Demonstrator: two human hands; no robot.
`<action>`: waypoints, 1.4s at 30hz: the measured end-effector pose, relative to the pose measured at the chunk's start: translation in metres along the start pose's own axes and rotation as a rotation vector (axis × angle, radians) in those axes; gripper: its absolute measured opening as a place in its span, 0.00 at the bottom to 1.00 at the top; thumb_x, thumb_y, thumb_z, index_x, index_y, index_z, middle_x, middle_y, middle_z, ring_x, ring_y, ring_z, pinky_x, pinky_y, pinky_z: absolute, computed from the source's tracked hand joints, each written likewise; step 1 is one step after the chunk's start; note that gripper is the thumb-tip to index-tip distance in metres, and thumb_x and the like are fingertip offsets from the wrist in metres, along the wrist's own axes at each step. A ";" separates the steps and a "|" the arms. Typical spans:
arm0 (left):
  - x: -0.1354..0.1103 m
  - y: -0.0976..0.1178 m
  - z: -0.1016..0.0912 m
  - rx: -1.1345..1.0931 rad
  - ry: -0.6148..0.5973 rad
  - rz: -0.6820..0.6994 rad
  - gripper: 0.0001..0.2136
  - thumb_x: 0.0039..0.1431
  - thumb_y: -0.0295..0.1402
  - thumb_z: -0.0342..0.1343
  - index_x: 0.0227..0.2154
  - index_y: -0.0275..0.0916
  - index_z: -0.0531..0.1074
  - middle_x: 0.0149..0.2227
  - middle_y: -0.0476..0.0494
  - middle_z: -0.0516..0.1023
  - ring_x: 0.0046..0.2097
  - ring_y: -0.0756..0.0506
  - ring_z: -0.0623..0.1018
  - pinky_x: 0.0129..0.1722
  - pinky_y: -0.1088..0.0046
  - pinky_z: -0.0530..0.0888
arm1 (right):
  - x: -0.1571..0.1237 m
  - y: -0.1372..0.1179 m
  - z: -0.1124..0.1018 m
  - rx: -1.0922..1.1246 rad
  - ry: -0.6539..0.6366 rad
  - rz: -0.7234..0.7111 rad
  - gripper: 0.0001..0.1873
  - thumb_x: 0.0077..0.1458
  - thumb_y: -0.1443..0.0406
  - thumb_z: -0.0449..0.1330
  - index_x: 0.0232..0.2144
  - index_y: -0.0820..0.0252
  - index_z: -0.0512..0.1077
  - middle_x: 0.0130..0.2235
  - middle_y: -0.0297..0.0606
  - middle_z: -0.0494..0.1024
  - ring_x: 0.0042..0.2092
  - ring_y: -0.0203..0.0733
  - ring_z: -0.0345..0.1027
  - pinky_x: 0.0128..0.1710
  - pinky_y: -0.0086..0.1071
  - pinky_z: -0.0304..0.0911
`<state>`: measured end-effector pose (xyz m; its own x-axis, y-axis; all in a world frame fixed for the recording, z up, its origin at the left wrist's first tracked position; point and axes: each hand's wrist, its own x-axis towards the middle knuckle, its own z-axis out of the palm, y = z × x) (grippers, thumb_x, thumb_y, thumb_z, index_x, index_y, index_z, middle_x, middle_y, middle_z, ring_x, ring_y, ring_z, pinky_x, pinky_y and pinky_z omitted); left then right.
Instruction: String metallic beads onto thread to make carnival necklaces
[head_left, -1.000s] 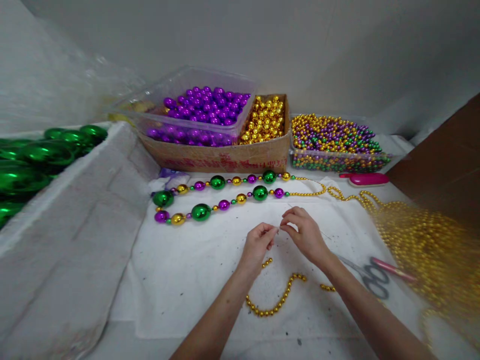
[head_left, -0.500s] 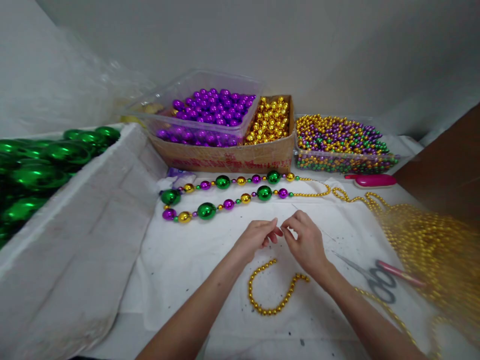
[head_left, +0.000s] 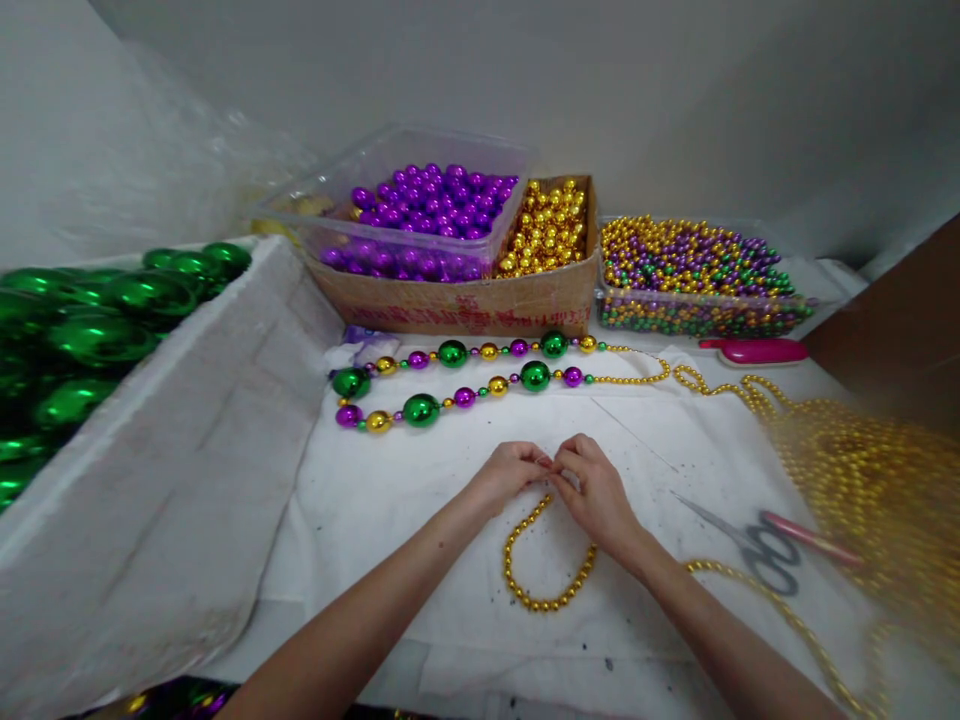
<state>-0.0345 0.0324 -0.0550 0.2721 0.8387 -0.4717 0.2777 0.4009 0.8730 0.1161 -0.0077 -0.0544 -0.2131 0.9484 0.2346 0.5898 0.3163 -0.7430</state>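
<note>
My left hand (head_left: 517, 470) and my right hand (head_left: 592, 490) meet over the white cloth, both closed in a pinch. A thin pale thread (head_left: 541, 461) shows faintly at the fingertips; most of it is hidden. Just below them a short gold bead strand (head_left: 545, 604) lies in a curve, one end by the fingertips, the other passing under my right hand. Beyond the hands stretches a necklace (head_left: 421, 410) of green, gold and purple beads with a fine gold bead chain. A long thin needle-like rod (head_left: 636, 436) rests to the right, near the scissors (head_left: 761, 555).
Large green beads (head_left: 97, 335) fill a white foam box (head_left: 225, 430) at left. Behind stand a clear tub (head_left: 420, 243) of purple beads, a cardboard box (head_left: 465, 305) with gold beads, and a tub of small mixed beads (head_left: 697, 270). Gold bead chains (head_left: 862, 490) heap at right, near a pink case (head_left: 765, 351).
My hands have come closer together, fingertips now touching or nearly so. The right hand has shifted left and covers one end of the gold strand. The whole view has shifted slightly.
</note>
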 end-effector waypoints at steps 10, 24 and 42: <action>-0.015 -0.013 0.014 0.663 0.348 0.615 0.11 0.58 0.24 0.45 0.36 0.40 0.71 0.35 0.46 0.71 0.38 0.47 0.72 0.39 0.71 0.68 | 0.013 0.024 0.018 0.271 0.023 0.189 0.06 0.53 0.70 0.52 0.26 0.57 0.66 0.25 0.30 0.72 0.29 0.37 0.66 0.30 0.29 0.60; -0.002 -0.020 0.020 0.175 0.386 0.380 0.06 0.53 0.34 0.53 0.28 0.38 0.73 0.30 0.47 0.75 0.33 0.47 0.73 0.34 0.73 0.68 | 0.016 0.026 0.016 0.268 0.042 0.223 0.08 0.52 0.72 0.53 0.25 0.58 0.70 0.21 0.29 0.73 0.25 0.35 0.68 0.27 0.27 0.61; 0.003 -0.020 0.010 0.226 0.302 0.361 0.06 0.49 0.32 0.54 0.27 0.38 0.76 0.26 0.48 0.76 0.31 0.48 0.73 0.31 0.74 0.68 | 0.007 0.017 0.007 -0.152 0.118 -0.007 0.12 0.57 0.73 0.53 0.38 0.57 0.74 0.40 0.40 0.73 0.42 0.43 0.66 0.41 0.33 0.62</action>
<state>-0.0299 0.0231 -0.0754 0.1184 0.9912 -0.0596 0.4160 0.0050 0.9094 0.1190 0.0041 -0.0698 -0.1304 0.9392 0.3175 0.7015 0.3137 -0.6399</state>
